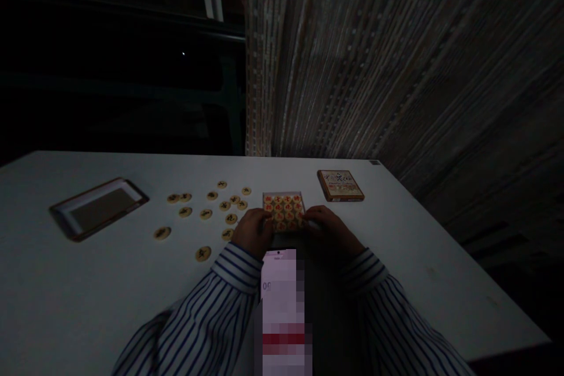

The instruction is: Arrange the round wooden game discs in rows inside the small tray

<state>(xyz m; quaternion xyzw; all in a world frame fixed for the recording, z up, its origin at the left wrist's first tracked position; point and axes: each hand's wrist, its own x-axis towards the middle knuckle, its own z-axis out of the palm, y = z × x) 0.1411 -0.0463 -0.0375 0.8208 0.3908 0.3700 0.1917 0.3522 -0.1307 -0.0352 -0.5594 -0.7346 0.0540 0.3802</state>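
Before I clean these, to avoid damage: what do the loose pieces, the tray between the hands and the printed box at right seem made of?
Loose pieces: maybe wood or plastic, smooth-looking tan discs with dark characters. Tray: probably plastic, from its thin pale rim; finish unclear in dim light. Printed box: perhaps matte cardboard, given its dull printed top.

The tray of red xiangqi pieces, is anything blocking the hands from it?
Nothing visible: the left hand and right hand are right at opposite sides of the tray. The phone is on its near side.
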